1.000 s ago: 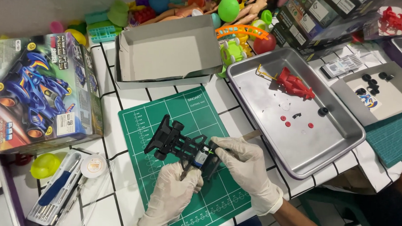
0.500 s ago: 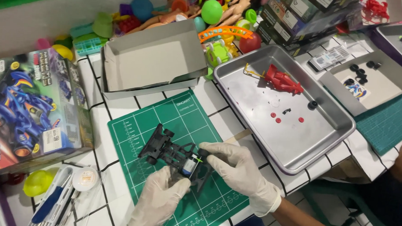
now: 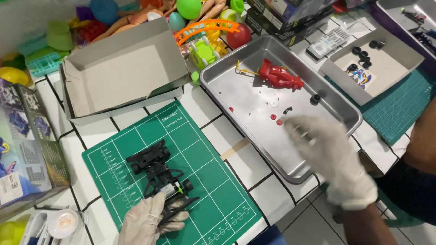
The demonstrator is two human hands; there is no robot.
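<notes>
Left hand: the gloved left hand point(image 3: 147, 223) pinches the near end of one black toy car chassis point(image 3: 160, 176), fingers closed on its frame.
Chassis: it lies flat on the green cutting mat point(image 3: 214, 201), stretching up and away from the grip toward the mat's far left.
Right hand: the gloved right hand point(image 3: 324, 147) is blurred, fingers loosely spread and holding nothing that can be made out, over the near part of the metal tray point(image 3: 336, 105), well to the right of the grip.
Tray contents: one red car body point(image 3: 279, 77), one small black wheel point(image 3: 315, 98), and about three tiny red bits beside the right hand's fingertips.
Beyond the grip: one open grey cardboard box point(image 3: 122, 69) lies past the mat; one printed kit box point(image 3: 16, 148) stands to its left.
Change: half a second ago both hands worked on the chassis; the right hand has since let go and moved over the tray, while the left keeps its hold.
</notes>
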